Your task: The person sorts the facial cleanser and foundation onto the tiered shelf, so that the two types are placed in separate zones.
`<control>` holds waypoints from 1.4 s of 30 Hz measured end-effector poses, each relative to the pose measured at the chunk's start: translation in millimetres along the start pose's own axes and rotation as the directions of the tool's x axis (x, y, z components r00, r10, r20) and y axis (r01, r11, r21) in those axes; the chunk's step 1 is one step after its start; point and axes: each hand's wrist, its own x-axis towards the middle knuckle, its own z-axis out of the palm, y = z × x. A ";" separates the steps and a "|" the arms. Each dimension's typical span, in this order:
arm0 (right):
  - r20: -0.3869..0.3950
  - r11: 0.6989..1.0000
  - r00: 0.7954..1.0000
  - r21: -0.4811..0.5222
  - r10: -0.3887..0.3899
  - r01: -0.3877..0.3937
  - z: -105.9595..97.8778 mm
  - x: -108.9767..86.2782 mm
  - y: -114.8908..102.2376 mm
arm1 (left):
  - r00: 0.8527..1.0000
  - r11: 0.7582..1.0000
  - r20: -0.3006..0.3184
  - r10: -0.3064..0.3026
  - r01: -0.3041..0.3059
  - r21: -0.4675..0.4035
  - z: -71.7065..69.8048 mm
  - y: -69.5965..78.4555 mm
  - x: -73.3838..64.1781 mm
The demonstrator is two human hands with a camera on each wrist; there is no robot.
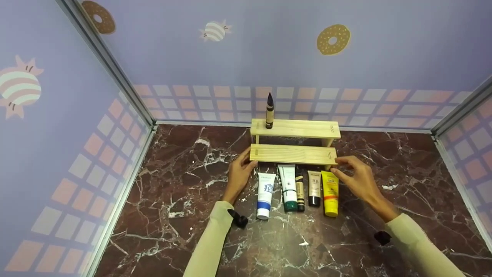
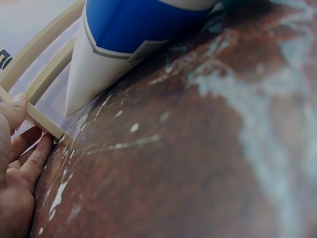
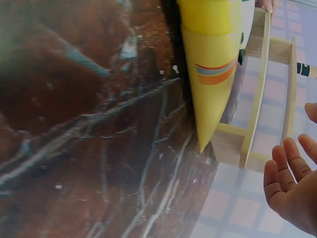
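Observation:
A two-tier wooden shelf (image 1: 292, 154) stands near the back wall. My left hand (image 1: 239, 175) is at its left end; in the left wrist view, the thumb and fingers of this hand (image 2: 20, 173) pinch the shelf's side piece (image 2: 44, 123). At the right end is my right hand (image 1: 357, 177). Seen from the right wrist, that hand (image 3: 297, 191) has loosely bent fingers apart from the wood, holding nothing. On the upper tier, a slim black-and-beige tube (image 1: 270, 113) stands upright, pointed end up.
In front of the shelf lie a white tube with a blue band (image 1: 265, 196), a green-capped white tube (image 1: 288, 188), a slim dark tube (image 1: 300, 192), a BB cream tube (image 1: 314, 188) and a yellow tube (image 1: 330, 194). Patterned walls (image 1: 269, 57) enclose the marbled tabletop (image 1: 184, 173).

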 end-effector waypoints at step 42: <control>0.044 0.974 0.975 0.048 0.219 -0.221 8.4 -64.0 19.2 | 1.000 1.000 0.014 -0.001 0.001 -0.010 -0.4 -0.3 0.5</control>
